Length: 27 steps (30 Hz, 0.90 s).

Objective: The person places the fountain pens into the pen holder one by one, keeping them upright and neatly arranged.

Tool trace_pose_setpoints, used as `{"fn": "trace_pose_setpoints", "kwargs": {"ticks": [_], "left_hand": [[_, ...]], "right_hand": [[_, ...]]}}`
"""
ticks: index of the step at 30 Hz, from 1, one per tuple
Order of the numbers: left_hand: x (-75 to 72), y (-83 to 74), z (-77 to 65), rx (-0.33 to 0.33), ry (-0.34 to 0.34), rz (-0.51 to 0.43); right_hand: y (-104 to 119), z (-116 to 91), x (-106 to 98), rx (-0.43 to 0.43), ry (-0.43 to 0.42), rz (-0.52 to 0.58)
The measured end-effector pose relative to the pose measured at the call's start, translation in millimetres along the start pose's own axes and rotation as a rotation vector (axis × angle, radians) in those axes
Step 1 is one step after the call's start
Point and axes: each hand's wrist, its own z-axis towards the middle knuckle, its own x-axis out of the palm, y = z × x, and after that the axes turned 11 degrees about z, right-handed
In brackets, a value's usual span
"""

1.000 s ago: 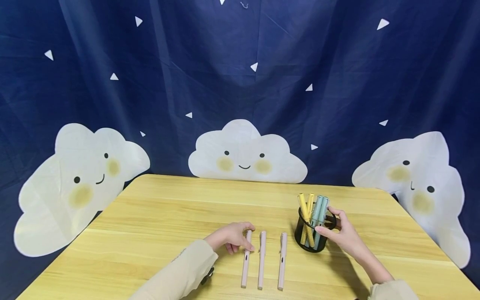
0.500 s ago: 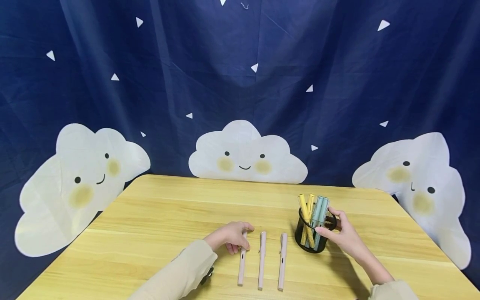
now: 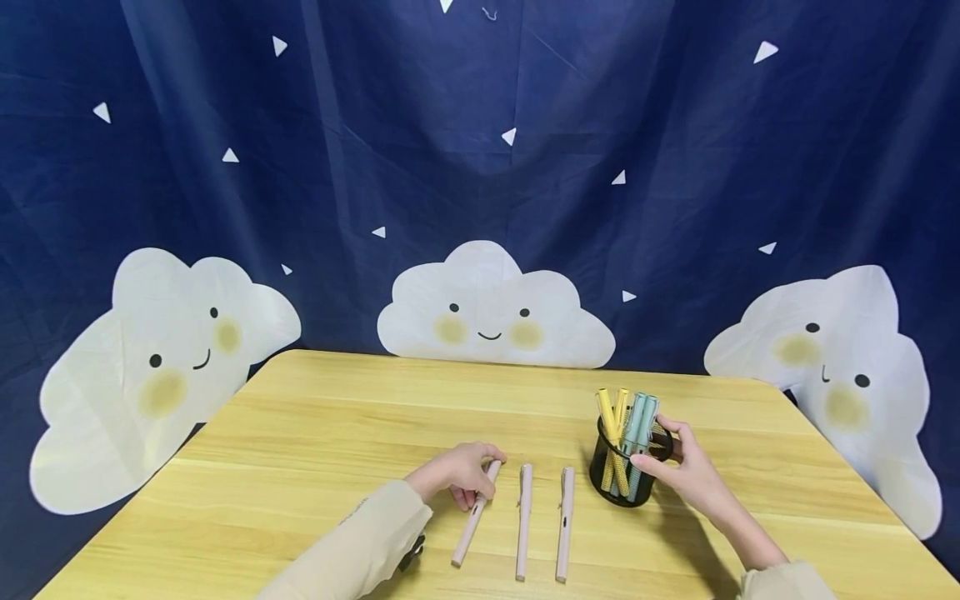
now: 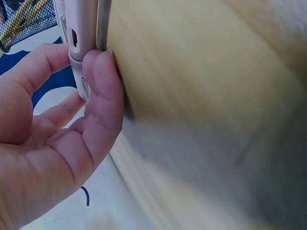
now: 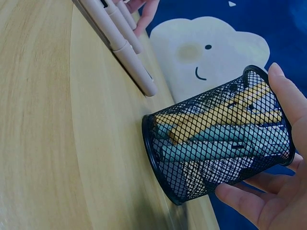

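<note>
My left hand pinches the upper end of a pale pink pen, which slants with its lower end to the left. In the left wrist view thumb and fingers close around that pen. Two more pink pens lie parallel to its right, a middle pen and a right pen. My right hand grips the rim of a black mesh pen holder, standing upright on the table. Yellow pens and teal pens stand in the holder, also visible through its mesh.
The light wooden table reaches back to a dark blue curtain printed with smiling clouds and small white triangles. The table's far edge lies behind the holder.
The left pink pen has swung from nearly upright in the picture to a slant, its lower end moving left with my left hand. My right hand and the pen holder stay put.
</note>
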Motion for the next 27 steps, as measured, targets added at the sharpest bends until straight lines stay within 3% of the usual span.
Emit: {"fn": "trace_pose_setpoints", "kwargs": {"ticks": [14, 27], "left_hand": [[-2.6, -2.5, 0.9, 0.031, 0.025, -0.049], [-14.7, -6.2, 4.8, 0.127, 0.006, -0.103]], "right_hand": [[0.0, -0.2, 0.6, 0.010, 0.001, 0.000], [0.8, -0.6, 0.8, -0.004, 0.000, 0.006]]}}
